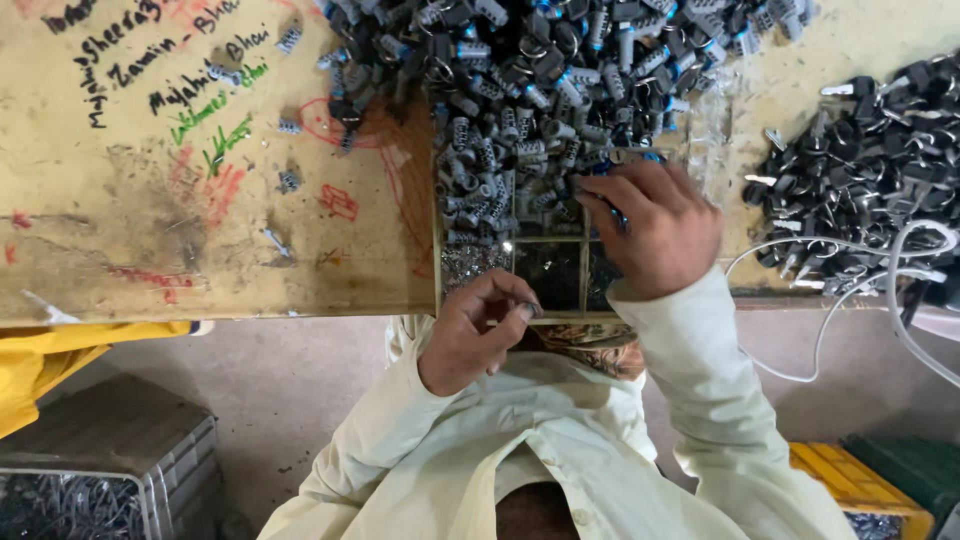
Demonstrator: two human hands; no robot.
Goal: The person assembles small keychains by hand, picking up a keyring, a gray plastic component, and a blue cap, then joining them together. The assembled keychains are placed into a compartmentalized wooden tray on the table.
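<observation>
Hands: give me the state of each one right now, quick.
Left hand: fingers pinched shut on a small grey part, just at the table edge.
Right hand: curled over the pile of grey parts; whether it grips one cannot be told.

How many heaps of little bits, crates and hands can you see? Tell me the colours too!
Grey heap: 1
Black heap: 1
Grey crate: 1
Yellow crate: 1
Green crate: 1
Hands, left hand and right hand: 2
Total: 7
</observation>
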